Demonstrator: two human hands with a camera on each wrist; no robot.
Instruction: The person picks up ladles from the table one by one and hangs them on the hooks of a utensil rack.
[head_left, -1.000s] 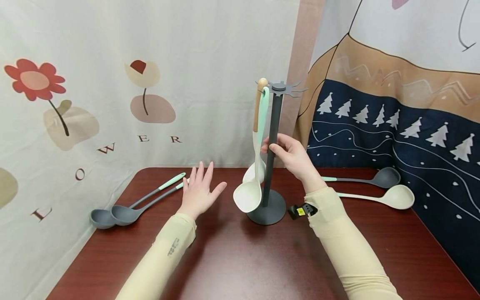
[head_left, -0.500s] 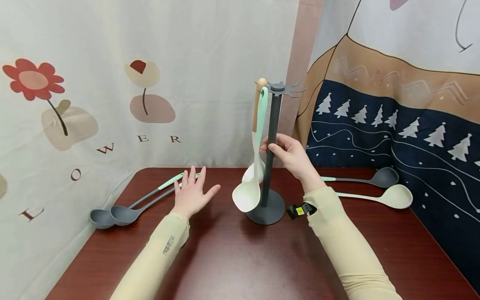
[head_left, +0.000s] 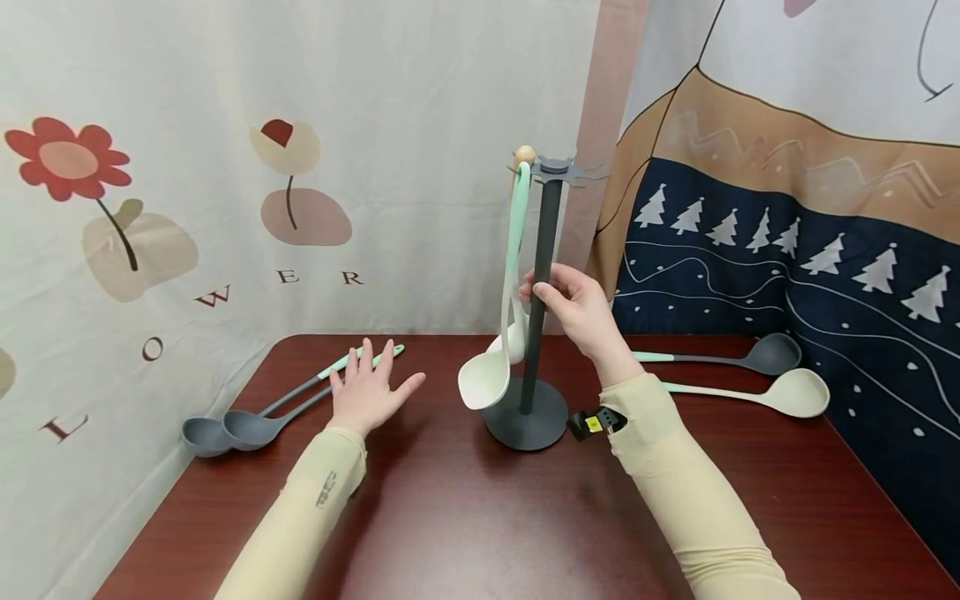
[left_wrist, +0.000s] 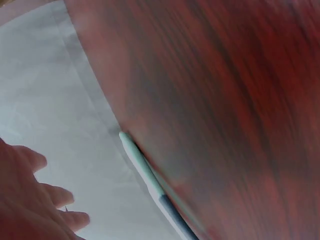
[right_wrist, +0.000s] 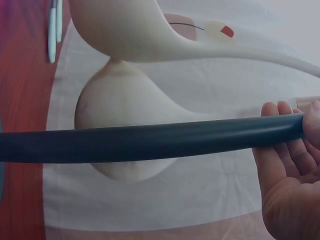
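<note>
My right hand (head_left: 581,312) grips the dark grey post of a utensil rack (head_left: 544,250), thumb in front and fingers behind; the right wrist view shows the same hold on the post (right_wrist: 150,143). From the rack's left hooks hang a white ladle with a mint handle (head_left: 483,381) and, behind it, a white utensil with a wooden handle (head_left: 513,342). My left hand (head_left: 365,398), fingers spread, is over the mint handles of two grey ladles, the nearer one (head_left: 255,429) overlapping the farther (head_left: 204,437). In the left wrist view a mint handle (left_wrist: 142,165) lies beyond the fingertips (left_wrist: 75,220).
On the right of the brown table (head_left: 480,533) lie a dark grey ladle (head_left: 776,354) and a white ladle (head_left: 798,393), mint handles pointing inward. A patterned curtain (head_left: 420,167) hangs behind the table.
The left hand has moved left and nearer, over the grey ladles' handles. The rack, still held by the right hand, has turned slightly, its hanging utensils shifting, and its base has moved a little left.
</note>
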